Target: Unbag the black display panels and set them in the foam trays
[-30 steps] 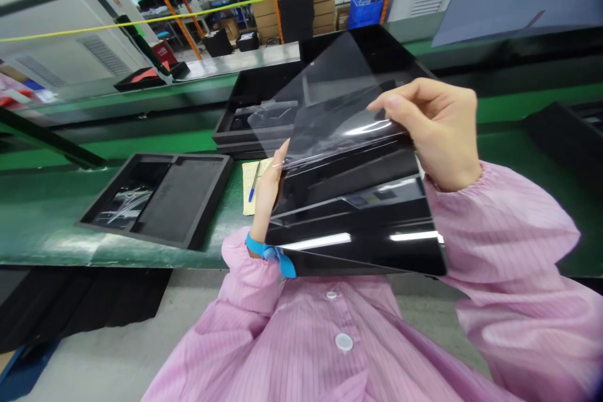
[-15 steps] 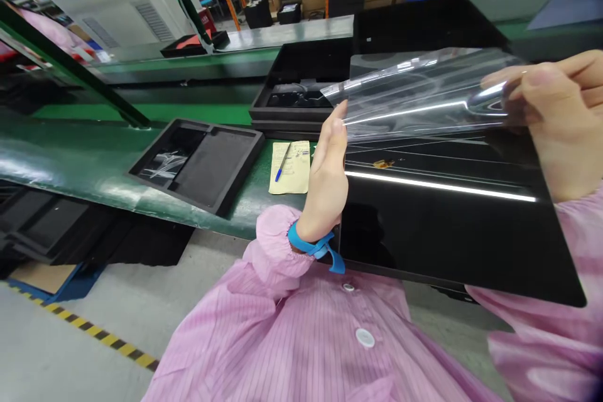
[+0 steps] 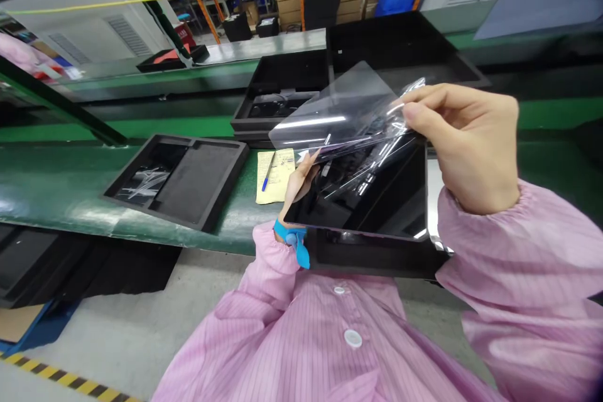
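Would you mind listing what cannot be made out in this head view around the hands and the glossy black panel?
- Left hand: its palm and most fingers are hidden behind the black panel.
- Clear film: where the right hand pinches it is covered by the fingers.
- Paper note: the writing is too small to read.
- Foam tray: its contents are only glare and clear streaks.
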The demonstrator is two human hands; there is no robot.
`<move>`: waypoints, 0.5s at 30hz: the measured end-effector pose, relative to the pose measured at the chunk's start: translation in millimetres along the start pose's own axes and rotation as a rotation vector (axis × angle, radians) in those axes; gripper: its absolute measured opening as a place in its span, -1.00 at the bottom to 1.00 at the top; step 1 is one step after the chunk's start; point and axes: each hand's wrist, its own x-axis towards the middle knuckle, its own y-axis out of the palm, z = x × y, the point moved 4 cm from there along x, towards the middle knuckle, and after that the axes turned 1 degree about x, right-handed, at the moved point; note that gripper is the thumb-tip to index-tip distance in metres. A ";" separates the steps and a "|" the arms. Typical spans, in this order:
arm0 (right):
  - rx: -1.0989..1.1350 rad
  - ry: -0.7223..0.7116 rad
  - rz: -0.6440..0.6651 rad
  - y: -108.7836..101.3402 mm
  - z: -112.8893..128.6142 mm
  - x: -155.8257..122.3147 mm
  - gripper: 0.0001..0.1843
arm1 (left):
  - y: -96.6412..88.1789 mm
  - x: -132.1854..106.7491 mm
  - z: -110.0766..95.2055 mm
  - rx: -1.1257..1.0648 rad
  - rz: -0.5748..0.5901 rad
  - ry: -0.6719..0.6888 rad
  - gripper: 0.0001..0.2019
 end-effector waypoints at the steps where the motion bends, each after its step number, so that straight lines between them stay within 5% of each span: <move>1: -0.005 0.001 0.008 0.8 0.5 -0.8 -0.86 | 0.2 -1.6 1.9 0.003 -0.004 -0.001 -0.60; 12: -0.058 -0.044 0.036 1.8 6.0 -2.7 -0.82 | -6.8 4.3 13.0 0.018 0.026 -0.032 -0.60; 15: -0.042 -0.029 0.151 3.0 1.3 -4.1 -0.82 | -20.4 3.7 14.2 0.036 0.027 -0.031 -0.55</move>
